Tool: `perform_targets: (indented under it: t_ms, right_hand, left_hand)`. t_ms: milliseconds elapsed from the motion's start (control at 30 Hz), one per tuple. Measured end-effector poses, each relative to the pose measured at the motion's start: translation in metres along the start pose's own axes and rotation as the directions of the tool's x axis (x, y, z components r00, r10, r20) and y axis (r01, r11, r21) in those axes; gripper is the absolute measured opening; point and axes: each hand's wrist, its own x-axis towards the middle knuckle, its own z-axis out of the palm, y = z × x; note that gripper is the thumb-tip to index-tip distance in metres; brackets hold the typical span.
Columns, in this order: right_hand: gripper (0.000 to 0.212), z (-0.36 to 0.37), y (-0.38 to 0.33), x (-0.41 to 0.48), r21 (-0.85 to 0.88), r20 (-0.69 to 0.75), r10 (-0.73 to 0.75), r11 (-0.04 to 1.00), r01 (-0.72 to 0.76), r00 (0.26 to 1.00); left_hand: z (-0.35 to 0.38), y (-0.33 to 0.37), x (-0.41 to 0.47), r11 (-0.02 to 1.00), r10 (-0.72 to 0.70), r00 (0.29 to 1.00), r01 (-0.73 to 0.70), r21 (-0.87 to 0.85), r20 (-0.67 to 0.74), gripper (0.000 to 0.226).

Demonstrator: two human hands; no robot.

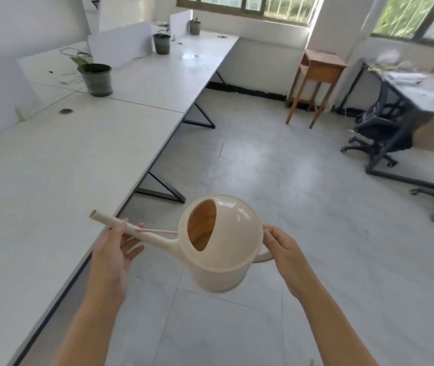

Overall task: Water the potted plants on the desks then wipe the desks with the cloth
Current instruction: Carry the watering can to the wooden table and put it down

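I hold a cream watering can in front of me, over the floor beside the desk edge. My right hand grips its handle at the back. My left hand holds the long spout, thumb on top and fingers underneath. The spout points left toward the long white desks. Three grey potted plants stand on the desks: the nearest pot, a middle pot and a far pot by the window. No cloth is in view.
White partition panels stand along the desks. A small wooden stand sits against the far wall. Black office chairs and another desk fill the right side. Grey tiled floor lies between.
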Motion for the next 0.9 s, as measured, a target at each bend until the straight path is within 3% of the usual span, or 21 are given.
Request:
perform_targets:
  t_ms: [367, 700, 800, 900]
  right_hand:
    - [0.024, -0.149, 0.022, -0.013, 0.061, -0.226, 0.054, 0.997, -0.042, 0.973]
    - [0.022, -0.218, 0.022, 0.083, 0.08, -0.321, 0.093, 0.994, -0.071, 0.943]
    - [0.024, -0.237, 0.019, 0.119, 0.085, -0.322, 0.105, 0.993, -0.082, 0.941]
    - [0.026, -0.257, 0.018, 0.159, 0.087, -0.334, 0.1, 0.993, -0.075, 0.937]
  left_hand:
    - [0.145, -0.037, -0.044, 0.99, 0.004, 0.967, -0.04, 0.138, 0.257, 0.022]
    - [0.261, -0.059, 0.032, 0.973, 0.014, 0.942, -0.09, 0.213, 0.336, 0.023]
    - [0.3, -0.064, 0.061, 0.975, 0.007, 0.939, -0.082, 0.205, 0.344, 0.01]
    - [0.34, -0.067, 0.09, 0.973, -0.006, 0.932, -0.078, 0.218, 0.362, 0.018]
